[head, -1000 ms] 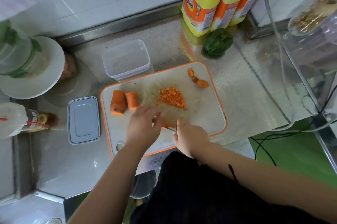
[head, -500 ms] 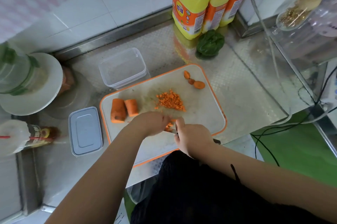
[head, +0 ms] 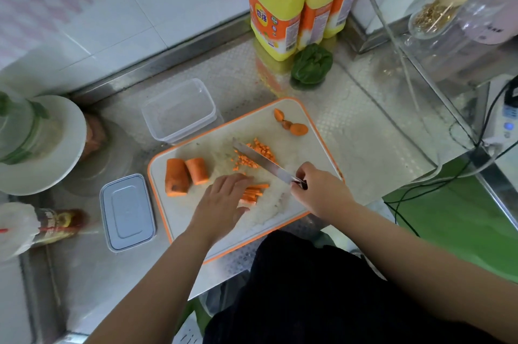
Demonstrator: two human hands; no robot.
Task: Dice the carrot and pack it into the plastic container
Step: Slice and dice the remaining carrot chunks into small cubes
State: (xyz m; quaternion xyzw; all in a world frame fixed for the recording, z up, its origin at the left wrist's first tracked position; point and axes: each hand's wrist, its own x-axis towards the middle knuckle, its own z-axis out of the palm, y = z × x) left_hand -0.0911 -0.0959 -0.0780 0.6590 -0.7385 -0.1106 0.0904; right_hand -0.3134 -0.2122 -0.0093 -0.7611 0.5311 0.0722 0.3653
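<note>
Bare forearms, no sleeves; black garment (head: 322, 287) below.

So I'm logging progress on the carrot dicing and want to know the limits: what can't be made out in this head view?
- Knife handle: hidden inside the right hand.
- Carrot sticks: their near ends lie under the left hand, so no count.
- Diced carrot: partly behind the blade.
- Bottle at left: blurred, label unreadable.
- Yellow jugs: tops cut off by the top edge.

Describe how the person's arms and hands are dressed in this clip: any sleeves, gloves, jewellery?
Both forearms are bare, with no sleeves in view. The left hand and right hand wear no gloves, and no rings, watch or bracelet are visible. A black garment covers the body below.
</note>
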